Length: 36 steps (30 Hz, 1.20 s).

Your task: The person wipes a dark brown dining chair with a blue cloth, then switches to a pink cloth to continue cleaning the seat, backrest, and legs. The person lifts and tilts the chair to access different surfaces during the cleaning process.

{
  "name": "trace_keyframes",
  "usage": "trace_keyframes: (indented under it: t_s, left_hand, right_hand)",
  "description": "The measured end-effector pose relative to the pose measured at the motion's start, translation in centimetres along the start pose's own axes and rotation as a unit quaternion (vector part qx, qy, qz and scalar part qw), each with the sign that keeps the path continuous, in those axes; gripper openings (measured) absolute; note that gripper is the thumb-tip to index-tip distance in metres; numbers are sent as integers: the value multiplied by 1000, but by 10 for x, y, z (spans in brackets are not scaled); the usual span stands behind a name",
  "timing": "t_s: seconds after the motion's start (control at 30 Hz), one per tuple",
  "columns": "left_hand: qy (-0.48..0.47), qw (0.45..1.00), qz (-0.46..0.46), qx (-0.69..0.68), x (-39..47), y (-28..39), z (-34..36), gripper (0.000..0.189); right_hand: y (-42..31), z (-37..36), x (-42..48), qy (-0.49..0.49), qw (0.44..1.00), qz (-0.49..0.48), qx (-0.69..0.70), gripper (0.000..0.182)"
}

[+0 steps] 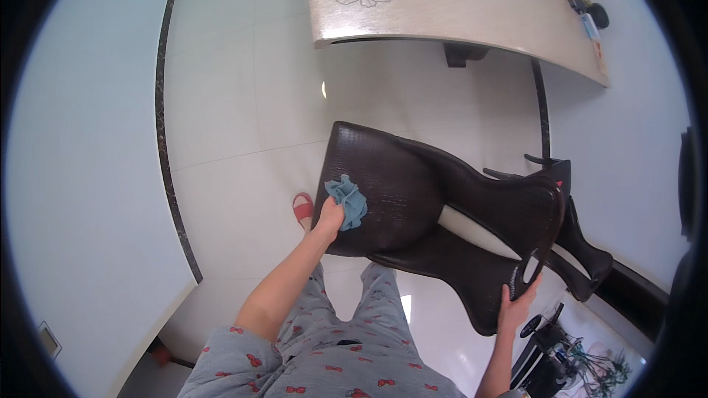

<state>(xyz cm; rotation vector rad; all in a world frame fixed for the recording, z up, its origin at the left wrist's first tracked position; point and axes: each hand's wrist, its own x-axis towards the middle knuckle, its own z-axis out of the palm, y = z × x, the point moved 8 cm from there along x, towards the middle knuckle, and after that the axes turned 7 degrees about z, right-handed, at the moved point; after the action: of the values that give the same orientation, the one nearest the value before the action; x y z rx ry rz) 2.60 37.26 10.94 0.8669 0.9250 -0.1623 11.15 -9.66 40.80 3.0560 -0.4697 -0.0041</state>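
Observation:
A dark brown chair with a crocodile-textured seat stands in front of me, its open-centred backrest to the right. My left hand holds a crumpled blue-grey cloth against the seat, near its left edge. With my right hand I grip the top of the backrest, beside an oval hand slot; some of those fingers are hidden behind the rim. The chair legs are mostly out of sight below the seat.
A beige table with a flower drawing spans the top, with small items at its right. Another dark chair stands at right. Black equipment and a plant are lower right. A wall bounds the left.

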Motion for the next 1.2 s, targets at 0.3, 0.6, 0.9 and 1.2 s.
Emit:
trace_keyframes:
  t_s: [0.3, 0.6, 0.9, 1.2]
  left_hand:
    - [24, 966, 177, 184, 70, -11, -49, 43]
    - [-122, 940, 121, 296, 97, -55, 2, 110]
    - [-127, 905, 108, 391, 87, -51, 46, 112]
    - [2, 987, 81, 140, 97, -63, -32, 58]
  right_hand:
    - [94, 32, 64, -39, 998, -43, 28, 93]
    - [151, 83, 113, 21, 932, 57, -358, 99]
    - [-121, 418, -7, -306, 885, 187, 296, 90]
    - [-186, 407, -58, -138, 949, 261, 107, 75]
